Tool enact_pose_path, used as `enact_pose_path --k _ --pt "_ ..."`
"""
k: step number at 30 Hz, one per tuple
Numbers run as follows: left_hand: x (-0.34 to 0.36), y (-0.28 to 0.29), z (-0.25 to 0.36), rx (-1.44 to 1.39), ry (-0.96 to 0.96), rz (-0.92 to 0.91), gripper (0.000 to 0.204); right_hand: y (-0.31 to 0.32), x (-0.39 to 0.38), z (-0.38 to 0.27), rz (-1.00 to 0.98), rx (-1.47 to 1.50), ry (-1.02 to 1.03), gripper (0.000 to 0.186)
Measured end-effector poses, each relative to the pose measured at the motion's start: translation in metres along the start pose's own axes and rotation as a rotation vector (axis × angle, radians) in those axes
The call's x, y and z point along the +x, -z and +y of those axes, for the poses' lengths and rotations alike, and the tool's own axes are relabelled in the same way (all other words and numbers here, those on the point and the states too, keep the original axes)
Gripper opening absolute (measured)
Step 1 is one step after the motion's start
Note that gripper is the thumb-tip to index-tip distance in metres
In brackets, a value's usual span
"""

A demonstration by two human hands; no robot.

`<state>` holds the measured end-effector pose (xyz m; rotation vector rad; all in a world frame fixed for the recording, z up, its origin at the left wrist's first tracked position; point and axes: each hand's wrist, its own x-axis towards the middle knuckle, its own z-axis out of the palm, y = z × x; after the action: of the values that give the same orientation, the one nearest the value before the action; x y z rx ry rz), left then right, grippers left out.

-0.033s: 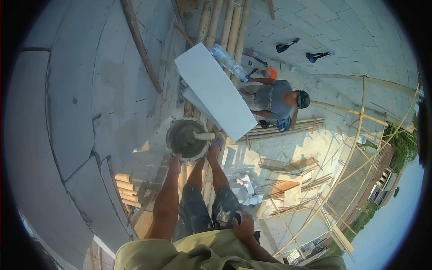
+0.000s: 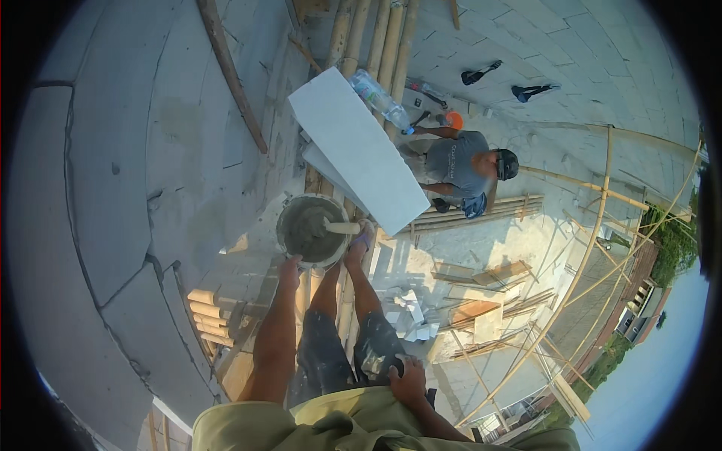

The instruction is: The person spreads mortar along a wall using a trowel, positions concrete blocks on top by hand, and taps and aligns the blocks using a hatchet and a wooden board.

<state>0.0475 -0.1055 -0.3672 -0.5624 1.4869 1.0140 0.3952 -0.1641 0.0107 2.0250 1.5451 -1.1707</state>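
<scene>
My left hand (image 2: 290, 266) is at the near rim of a round bucket (image 2: 281, 242), its fingers closed over the edge. Wet grey mortar (image 2: 307, 231) lies in the bucket. A tool with a thick pale handle (image 2: 344, 228) sticks out of it; its working end is sunk in the mortar. My right hand (image 2: 408, 378) rests on my right thigh, fingers bent and slightly apart, on the dark shorts (image 2: 376, 347). Beyond the bucket a large white block (image 2: 359, 150) lies aslant, with another block (image 2: 332, 177) partly hidden beneath it.
My feet stand on bamboo poles (image 2: 353, 41). A plastic bottle (image 2: 380, 98) lies beside the block. A person in a grey shirt (image 2: 457, 161) stands below to the right. A grey block wall (image 2: 113, 203) rises at left. Bamboo scaffolding (image 2: 602, 203) and loose boards (image 2: 489, 316) are at right.
</scene>
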Motion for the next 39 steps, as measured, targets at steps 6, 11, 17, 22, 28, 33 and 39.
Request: enact_pose_path --k 6,11,17,22,28,33,39 --pt "0.079 -0.018 0.010 0.404 -0.228 -0.178 0.040 0.007 0.019 0.016 -0.114 0.038 -0.052 0.045" --pt "0.120 -0.039 0.063 1.087 -0.366 -0.089 0.034 -0.022 0.080 0.053 -0.020 0.308 0.067 0.053" --pt "0.085 -0.065 0.085 1.402 -0.508 0.147 0.040 -0.065 0.302 0.094 -0.005 0.969 -0.118 0.068" --pt "0.031 -0.127 0.051 1.326 -1.235 0.355 0.050 -0.055 0.467 0.085 -0.077 1.339 -0.227 0.107" --pt "0.020 -0.191 0.015 0.980 -0.881 -0.074 0.058 -0.071 0.516 0.035 -0.140 1.628 -0.073 0.102" --pt "0.059 -0.229 0.008 0.757 -0.625 0.000 0.070 -0.078 0.520 0.036 -0.189 1.657 -0.126 0.104" --pt "0.053 -0.275 0.034 0.538 -0.318 -0.170 0.073 -0.111 0.479 0.033 0.126 1.597 -0.076 0.084"
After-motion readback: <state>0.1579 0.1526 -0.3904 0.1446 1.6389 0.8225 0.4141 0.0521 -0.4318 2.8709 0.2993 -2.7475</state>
